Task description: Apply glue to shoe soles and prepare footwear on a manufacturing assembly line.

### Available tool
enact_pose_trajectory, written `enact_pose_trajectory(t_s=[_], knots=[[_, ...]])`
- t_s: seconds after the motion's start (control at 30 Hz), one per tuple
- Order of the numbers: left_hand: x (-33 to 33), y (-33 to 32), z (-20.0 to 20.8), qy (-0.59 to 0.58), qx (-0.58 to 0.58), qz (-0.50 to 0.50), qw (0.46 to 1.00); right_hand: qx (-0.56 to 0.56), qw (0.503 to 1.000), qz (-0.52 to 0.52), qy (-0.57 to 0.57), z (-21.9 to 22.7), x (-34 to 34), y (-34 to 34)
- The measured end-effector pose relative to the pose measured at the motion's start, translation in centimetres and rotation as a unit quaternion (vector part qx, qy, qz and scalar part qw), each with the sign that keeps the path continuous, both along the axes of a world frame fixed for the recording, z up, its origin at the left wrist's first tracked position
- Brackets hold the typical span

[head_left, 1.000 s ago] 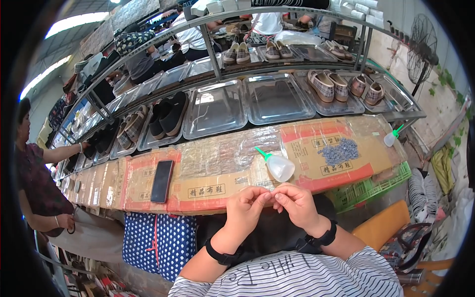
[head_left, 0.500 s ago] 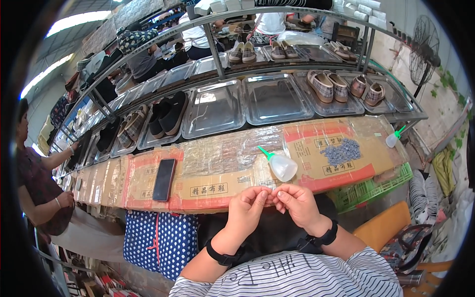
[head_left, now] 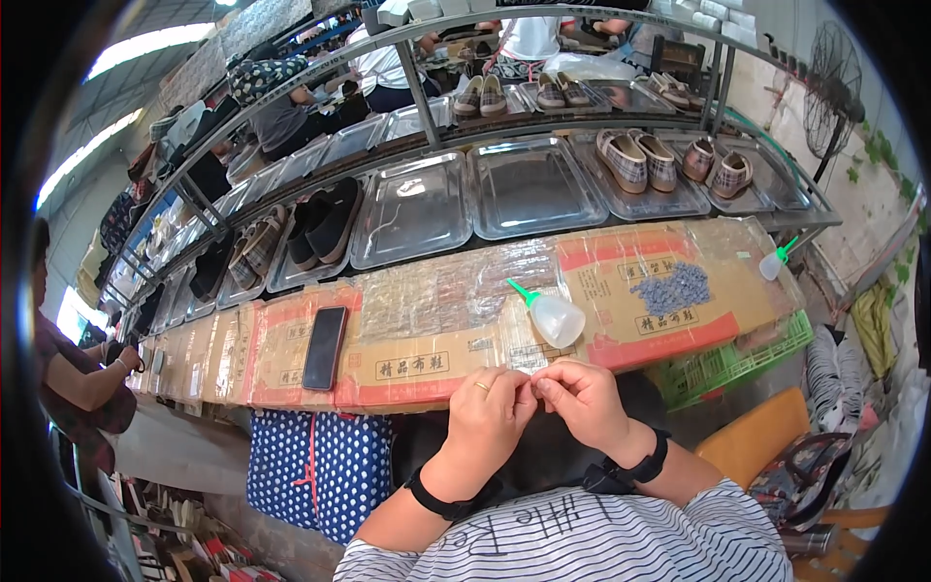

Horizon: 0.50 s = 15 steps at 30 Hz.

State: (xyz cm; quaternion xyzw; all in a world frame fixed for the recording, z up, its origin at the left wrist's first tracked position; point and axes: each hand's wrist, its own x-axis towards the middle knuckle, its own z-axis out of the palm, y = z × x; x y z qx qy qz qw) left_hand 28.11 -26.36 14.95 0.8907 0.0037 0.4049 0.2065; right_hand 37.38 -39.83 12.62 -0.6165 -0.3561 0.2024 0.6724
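Note:
My left hand (head_left: 488,415) and my right hand (head_left: 589,404) meet fingertip to fingertip above the near edge of the cardboard-covered bench (head_left: 456,365). Thumb and fingers of both are pinched together; whatever lies between them is too small or hidden to make out. Just beyond my fingertips, a translucent squeeze bottle with a green nozzle (head_left: 557,321) lies on the cardboard, nozzle toward the far left. To its right is a pile of small blue-grey pieces (head_left: 672,289). A dark phone (head_left: 325,347) rests left of my hands.
Behind the bench runs a rack of metal trays (head_left: 412,210), some bearing plaid shoes (head_left: 640,161) or black shoes (head_left: 325,223). A second green-nozzled bottle (head_left: 772,264) is at the bench's right end, above a green crate (head_left: 727,367). A polka-dot bag (head_left: 315,475) hangs below. Another person (head_left: 87,378) stands left.
My left hand has turned so its back and a ring show, fingers still pinched against the right's. At the left, the other person's arm has drawn in from the rack.

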Motion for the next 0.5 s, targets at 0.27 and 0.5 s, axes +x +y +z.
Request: enact_pose_trajectory(t_s=[0.27,0.5], knots=[[0.3,-0.1,0.4,-0.029,-0.017,0.001,0.999,-0.003,0.996,0.03,0.089,0.6,0.3,-0.5],[0.5,-0.7,0.5,-0.026,-0.027,0.003,0.999,0.016,0.991,0.045,0.123,0.9,0.7,-1.2]])
